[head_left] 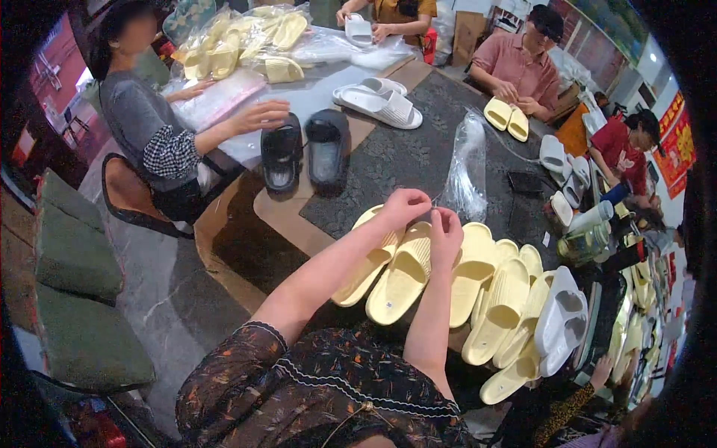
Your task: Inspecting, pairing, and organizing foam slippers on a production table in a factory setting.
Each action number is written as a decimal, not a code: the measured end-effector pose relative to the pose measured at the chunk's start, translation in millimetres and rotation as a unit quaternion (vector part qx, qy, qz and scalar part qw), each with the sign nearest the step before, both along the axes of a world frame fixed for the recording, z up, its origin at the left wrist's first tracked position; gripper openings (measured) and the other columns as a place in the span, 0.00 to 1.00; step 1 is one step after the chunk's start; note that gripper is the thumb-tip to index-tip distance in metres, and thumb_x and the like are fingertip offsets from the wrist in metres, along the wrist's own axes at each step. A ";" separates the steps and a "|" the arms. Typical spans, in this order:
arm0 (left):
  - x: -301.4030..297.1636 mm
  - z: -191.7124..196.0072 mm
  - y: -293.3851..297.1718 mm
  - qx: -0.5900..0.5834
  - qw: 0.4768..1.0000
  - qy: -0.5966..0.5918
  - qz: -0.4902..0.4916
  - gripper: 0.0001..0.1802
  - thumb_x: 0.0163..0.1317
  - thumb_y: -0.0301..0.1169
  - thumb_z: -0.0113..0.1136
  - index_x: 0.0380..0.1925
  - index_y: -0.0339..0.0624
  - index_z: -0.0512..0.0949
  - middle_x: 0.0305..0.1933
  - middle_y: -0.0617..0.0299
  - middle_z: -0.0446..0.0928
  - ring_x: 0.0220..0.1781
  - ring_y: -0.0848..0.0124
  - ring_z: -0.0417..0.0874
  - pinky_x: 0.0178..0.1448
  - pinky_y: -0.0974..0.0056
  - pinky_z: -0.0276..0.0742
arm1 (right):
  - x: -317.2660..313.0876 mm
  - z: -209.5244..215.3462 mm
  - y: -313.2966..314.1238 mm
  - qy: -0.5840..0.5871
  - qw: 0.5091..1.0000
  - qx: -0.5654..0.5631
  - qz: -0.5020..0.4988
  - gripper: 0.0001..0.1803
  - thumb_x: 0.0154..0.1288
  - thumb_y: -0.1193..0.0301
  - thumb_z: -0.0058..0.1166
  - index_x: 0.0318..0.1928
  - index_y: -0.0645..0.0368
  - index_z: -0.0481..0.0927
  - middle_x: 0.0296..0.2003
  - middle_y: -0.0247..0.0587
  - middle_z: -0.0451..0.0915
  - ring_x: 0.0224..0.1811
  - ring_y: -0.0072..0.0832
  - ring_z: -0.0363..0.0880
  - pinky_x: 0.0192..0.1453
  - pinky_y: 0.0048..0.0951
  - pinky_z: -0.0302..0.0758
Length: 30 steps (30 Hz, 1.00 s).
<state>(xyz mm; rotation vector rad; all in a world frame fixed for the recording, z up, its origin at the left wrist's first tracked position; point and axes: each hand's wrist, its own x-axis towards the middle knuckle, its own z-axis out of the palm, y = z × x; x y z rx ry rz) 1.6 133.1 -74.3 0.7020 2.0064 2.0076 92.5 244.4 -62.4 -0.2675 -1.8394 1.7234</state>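
Both my hands are close together over a pair of pale yellow slippers with ribbed straps, the nearer one a yellow slipper (392, 295) at the table's front edge. My left hand (405, 209) is closed in a pinch. Beside it, my right hand (447, 235) pinches too, fingertips facing the left ones. Whatever they hold is too thin or small to make out. Just beyond my fingers lies a bundle of thin clear plastic strands (467, 168) on the dark patterned table mat (418, 153). More yellow slippers (472, 272) stand in a row right of my right hand.
Black slippers (327, 149) and white slippers (385, 104) stand farther back. Grey slippers (562, 321) lie at the row's right end. Bagged yellow slippers (243, 41) are piled at the far left. Co-workers sit around the table; one person's hand (261, 116) reaches near the black pair.
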 end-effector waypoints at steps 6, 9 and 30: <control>-1.2 0.5 -2.1 0.001 1.000 -0.023 -0.021 0.12 0.55 0.33 0.64 0.35 0.36 0.83 0.30 0.67 0.81 0.33 0.81 0.77 0.39 0.71 0.75 | -2.3 -1.2 7.6 -0.021 0.998 -0.043 0.033 0.09 0.64 0.71 0.58 0.41 0.64 0.79 0.34 0.32 0.80 0.35 0.16 0.75 0.41 0.19 0.72; 1.0 3.0 -3.8 -0.005 0.999 -0.023 -0.021 0.13 0.55 0.35 0.65 0.35 0.36 0.83 0.30 0.66 0.81 0.32 0.82 0.77 0.39 0.71 0.74 | -2.7 -2.6 8.4 -0.020 0.998 -0.036 0.037 0.09 0.64 0.71 0.58 0.41 0.64 0.79 0.34 0.32 0.80 0.35 0.16 0.75 0.41 0.19 0.72; -3.7 0.7 -7.1 -0.080 0.996 -0.028 -0.032 0.12 0.55 0.36 0.66 0.32 0.37 0.83 0.27 0.67 0.80 0.31 0.82 0.75 0.37 0.72 0.72 | -2.6 -9.3 12.7 -0.089 0.993 -0.035 0.062 0.07 0.63 0.72 0.58 0.39 0.62 0.81 0.31 0.29 0.79 0.32 0.14 0.72 0.39 0.17 0.70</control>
